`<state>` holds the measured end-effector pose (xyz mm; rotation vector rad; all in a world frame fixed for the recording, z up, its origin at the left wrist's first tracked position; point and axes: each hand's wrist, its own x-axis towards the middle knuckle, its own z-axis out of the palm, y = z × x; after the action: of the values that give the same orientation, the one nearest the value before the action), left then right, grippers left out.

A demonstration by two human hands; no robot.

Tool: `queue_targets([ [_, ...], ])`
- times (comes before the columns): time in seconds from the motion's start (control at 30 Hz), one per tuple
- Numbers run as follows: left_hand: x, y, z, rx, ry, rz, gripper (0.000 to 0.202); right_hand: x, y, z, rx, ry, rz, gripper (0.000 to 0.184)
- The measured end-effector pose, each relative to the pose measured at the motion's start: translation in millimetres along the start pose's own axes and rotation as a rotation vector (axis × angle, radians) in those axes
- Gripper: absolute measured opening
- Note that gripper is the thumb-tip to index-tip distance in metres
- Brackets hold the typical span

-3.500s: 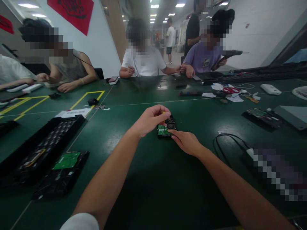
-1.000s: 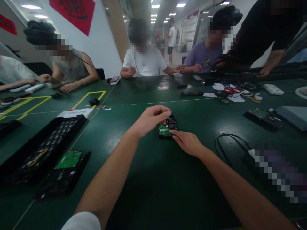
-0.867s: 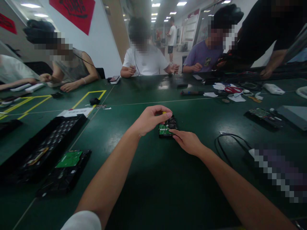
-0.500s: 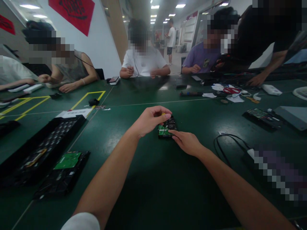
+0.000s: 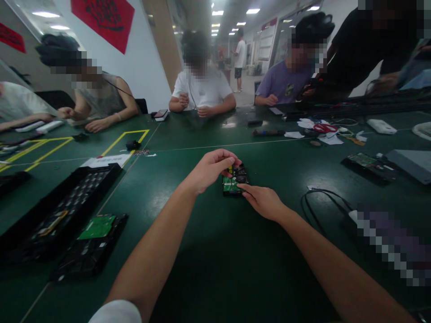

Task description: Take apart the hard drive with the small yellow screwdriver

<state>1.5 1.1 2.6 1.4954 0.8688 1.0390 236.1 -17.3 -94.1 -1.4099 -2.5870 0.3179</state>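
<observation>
while the left hand [image 5: 214,169] pinches a yellow tool [image 5: 230,169] over the small black box [image 5: 241,175] on the table [image 5: 229,251] and the right hand [image 5: 261,198] touches its side, gripping or not i cannot tell, holding the box still and the tool straight should help.

On the dark green bench [image 5: 202,278], the left hand [image 5: 213,169] pinches a small yellow-handled tool [image 5: 230,170] above a black device [image 5: 241,176] with a green circuit board [image 5: 227,185]. The right hand [image 5: 262,200] touches the device's near right corner with its fingertips. To the left lie a larger black device [image 5: 84,258], also bearing a green board, and a long black tray [image 5: 40,204]. On the right are a grey box [image 5: 413,165] and a looped black cable [image 5: 304,202]. Across the bench sit people, one in a white shirt [image 5: 204,92], another in purple [image 5: 282,80].
</observation>
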Motion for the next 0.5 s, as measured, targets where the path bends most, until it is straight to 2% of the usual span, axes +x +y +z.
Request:
queue_targets([
  [0.3,0.0,-0.5,-2.6,0.116,0.042,0.012,0.026,1.0,2.9,2.9,0.001,0.008,-0.015,0.046],
  [0.5,-0.4,-0.9,-1.9,0.041,0.014,0.022,0.024,0.4,1.7,1.9,-0.015,0.004,-0.004,0.046],
])
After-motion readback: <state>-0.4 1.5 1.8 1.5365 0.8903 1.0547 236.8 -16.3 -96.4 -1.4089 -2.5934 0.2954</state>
